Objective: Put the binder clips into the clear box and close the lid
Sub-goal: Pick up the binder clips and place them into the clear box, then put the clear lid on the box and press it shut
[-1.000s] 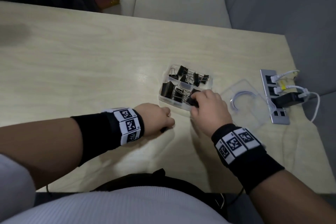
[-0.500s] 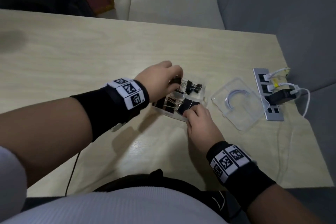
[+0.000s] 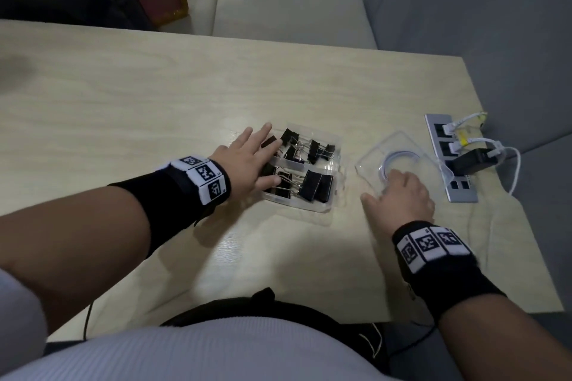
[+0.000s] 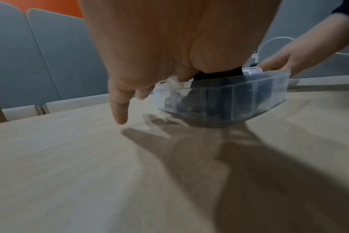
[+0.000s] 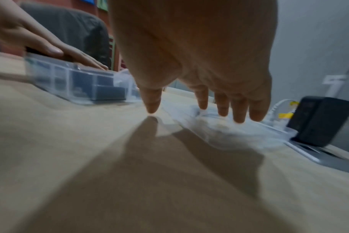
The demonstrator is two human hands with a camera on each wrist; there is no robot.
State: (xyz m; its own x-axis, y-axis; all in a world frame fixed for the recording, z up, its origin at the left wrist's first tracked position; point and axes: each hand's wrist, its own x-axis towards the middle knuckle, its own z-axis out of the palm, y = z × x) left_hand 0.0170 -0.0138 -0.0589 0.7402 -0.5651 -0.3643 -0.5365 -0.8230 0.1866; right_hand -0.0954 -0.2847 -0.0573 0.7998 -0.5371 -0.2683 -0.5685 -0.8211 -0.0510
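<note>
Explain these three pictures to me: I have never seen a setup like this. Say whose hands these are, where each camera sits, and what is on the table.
No machine: a person wears a head camera and one on each wrist. On the pale wooden table sits a clear plastic box of black binder clips. The left hand lies flat over it, holding nothing. The right hand rests on the clear loose lid; its fingers point down, gripping nothing. A grey power strip lies beside.
</note>
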